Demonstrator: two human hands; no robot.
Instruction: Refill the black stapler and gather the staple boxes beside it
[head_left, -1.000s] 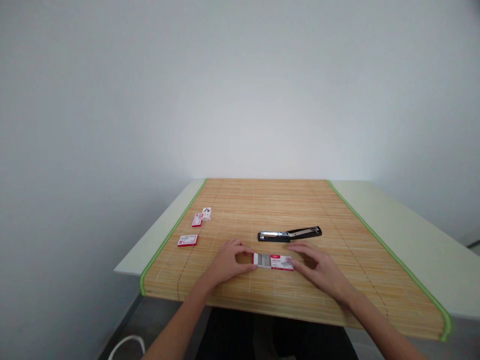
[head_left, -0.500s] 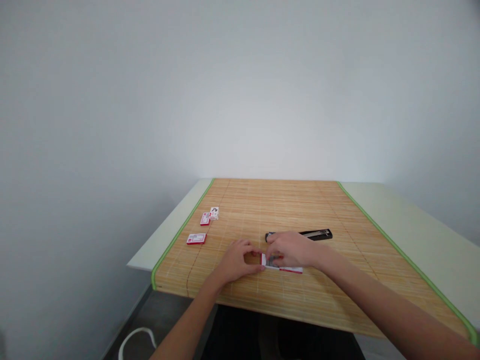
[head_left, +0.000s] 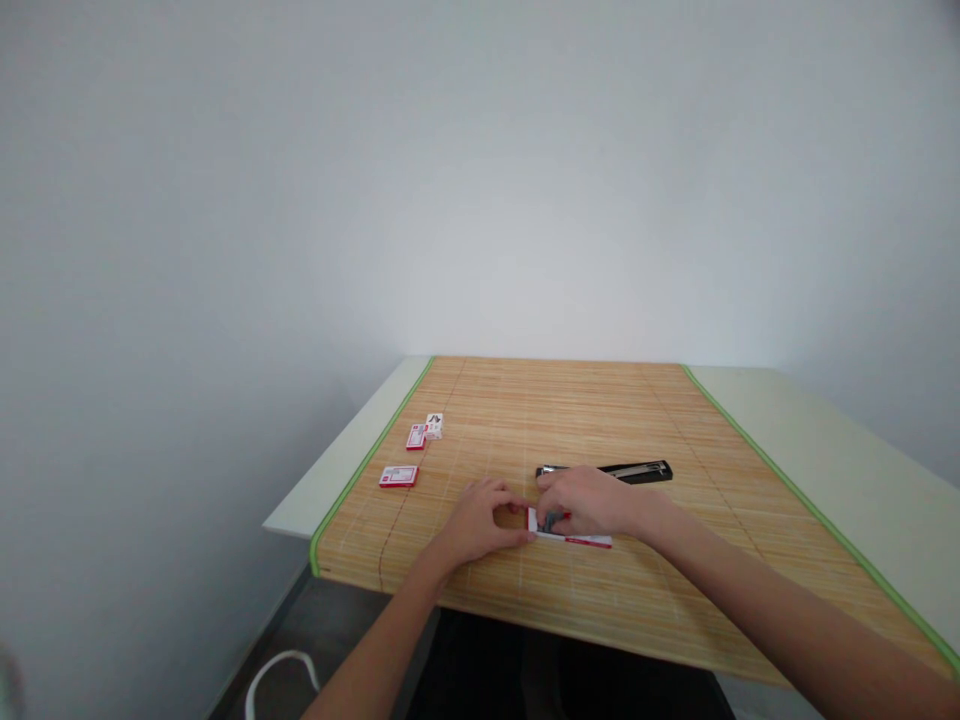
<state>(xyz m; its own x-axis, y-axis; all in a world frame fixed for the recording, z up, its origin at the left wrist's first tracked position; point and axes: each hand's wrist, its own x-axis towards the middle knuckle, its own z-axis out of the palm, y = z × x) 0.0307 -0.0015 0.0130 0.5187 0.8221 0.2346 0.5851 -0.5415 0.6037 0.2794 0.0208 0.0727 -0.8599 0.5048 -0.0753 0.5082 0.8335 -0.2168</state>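
A small white-and-red staple box (head_left: 594, 542) lies low on the mat with its inner tray slid out to the left. The thumb and forefinger of my left hand (head_left: 480, 520) pinch the tray's left end. My right hand (head_left: 589, 498) reaches over the tray from above, its fingertips closed on grey staples (head_left: 552, 521) inside it. Part of the box and the staples is covered by that hand. Just behind it lies a long black stapler (head_left: 646, 472), opened to show its metal rail; its middle is hidden.
On the left of the bamboo mat (head_left: 570, 400) lie a red-and-white box (head_left: 398, 476), another similar box (head_left: 415, 437) and a white box with a dark picture (head_left: 434, 426). A white wall stands behind the table. A white cable (head_left: 281, 658) hangs at lower left.
The fingers of my right hand have shifted slightly in the tray, and the grey staples look tilted up more. My left hand keeps its place. The whole view has moved slightly.
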